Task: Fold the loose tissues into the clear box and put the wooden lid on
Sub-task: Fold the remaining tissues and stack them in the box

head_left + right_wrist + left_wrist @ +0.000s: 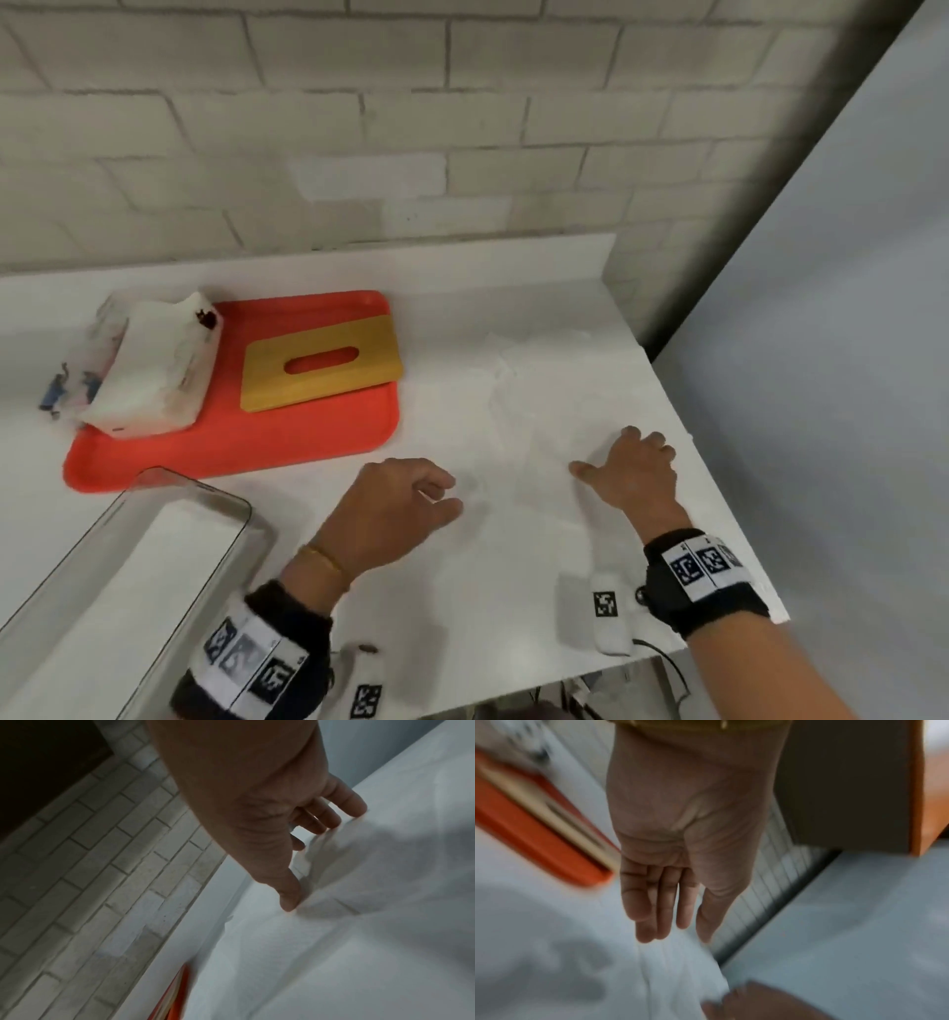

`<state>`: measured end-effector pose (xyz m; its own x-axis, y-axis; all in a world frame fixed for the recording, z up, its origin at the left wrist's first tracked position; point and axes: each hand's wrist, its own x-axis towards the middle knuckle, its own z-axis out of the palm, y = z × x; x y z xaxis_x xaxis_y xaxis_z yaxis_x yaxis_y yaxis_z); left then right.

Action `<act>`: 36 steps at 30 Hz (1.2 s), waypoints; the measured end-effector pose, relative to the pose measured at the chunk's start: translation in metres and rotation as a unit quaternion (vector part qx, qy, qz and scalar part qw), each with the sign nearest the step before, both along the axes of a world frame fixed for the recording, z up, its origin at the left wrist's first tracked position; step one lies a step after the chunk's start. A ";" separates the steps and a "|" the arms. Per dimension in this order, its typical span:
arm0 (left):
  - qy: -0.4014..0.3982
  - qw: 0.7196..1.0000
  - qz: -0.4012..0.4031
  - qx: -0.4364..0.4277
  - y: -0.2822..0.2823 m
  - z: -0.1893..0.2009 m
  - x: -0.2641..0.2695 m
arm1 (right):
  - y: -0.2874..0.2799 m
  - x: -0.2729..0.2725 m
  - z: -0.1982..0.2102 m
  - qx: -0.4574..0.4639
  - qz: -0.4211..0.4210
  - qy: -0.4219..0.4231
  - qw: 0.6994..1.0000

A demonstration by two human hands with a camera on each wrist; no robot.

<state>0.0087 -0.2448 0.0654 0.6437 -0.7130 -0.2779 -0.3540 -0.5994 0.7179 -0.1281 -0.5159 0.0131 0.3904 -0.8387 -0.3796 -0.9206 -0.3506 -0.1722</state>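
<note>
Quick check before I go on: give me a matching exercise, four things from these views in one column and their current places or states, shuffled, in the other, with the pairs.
Things:
1. wooden lid
2. clear box
3. right hand
4. tissue pack

Places or states:
A. on the counter, near left, lidless
B. lying flat on the orange tray
C. fingers spread on a loose tissue
D. at the tray's left end

Pairs: 1-B, 2-A, 3-C, 4-D

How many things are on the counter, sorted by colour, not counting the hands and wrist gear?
Red-orange: 1, the tray
Yellow-brown wood: 1, the lid lying on the tray
Clear: 1, the box
White: 2, the tissue pack at the tray's corner and the spread tissue sheet
Total: 5
</note>
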 end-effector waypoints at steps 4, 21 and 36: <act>0.057 0.998 -0.029 0.015 -0.084 -0.032 -0.016 | 0.011 0.001 -0.007 -0.016 0.054 -0.011 0.998; 0.048 0.989 0.089 0.109 -0.184 -0.061 -0.015 | -0.087 -0.036 0.000 0.067 0.041 -0.041 0.996; 0.328 0.908 0.153 -0.210 -0.083 -0.030 0.010 | -0.064 -0.056 -0.015 0.059 -0.044 -0.233 0.970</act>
